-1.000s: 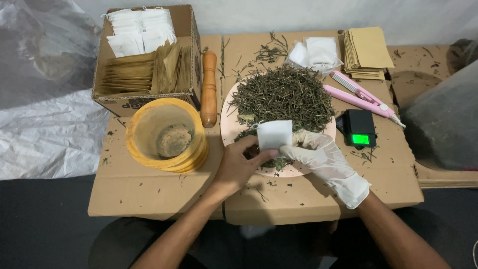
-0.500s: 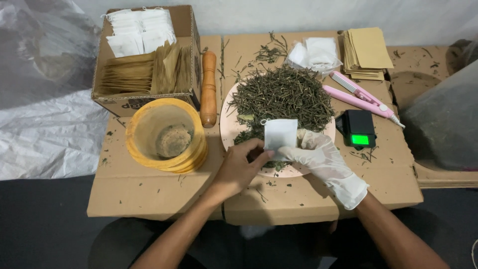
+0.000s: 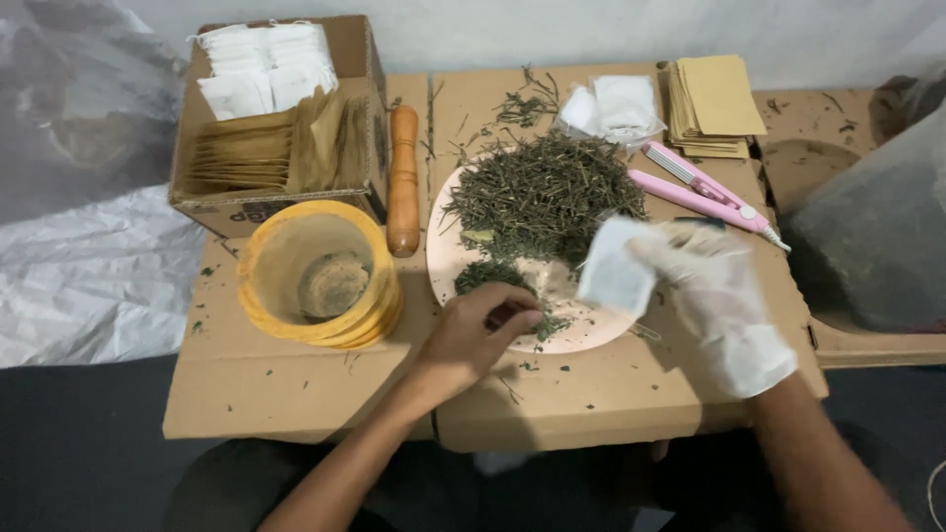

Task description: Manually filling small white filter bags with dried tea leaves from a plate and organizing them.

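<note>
Your gloved right hand (image 3: 724, 296) pinches the sachet (image 3: 617, 266) above the plate (image 3: 591, 330); your bare left hand (image 3: 483, 330) pinches herbs (image 3: 542, 197) just beside it. Tilt the sachet, and herbs could scatter onto the cardboard (image 3: 296, 384).

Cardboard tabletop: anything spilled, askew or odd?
Yes, minor spill. Dried green herb bits lie scattered off the pink plate onto the cardboard top: a loose clump above the plate near the white sachets, and specks in front of the left hand. The white sachet in the gloved right hand is blurred.
</note>
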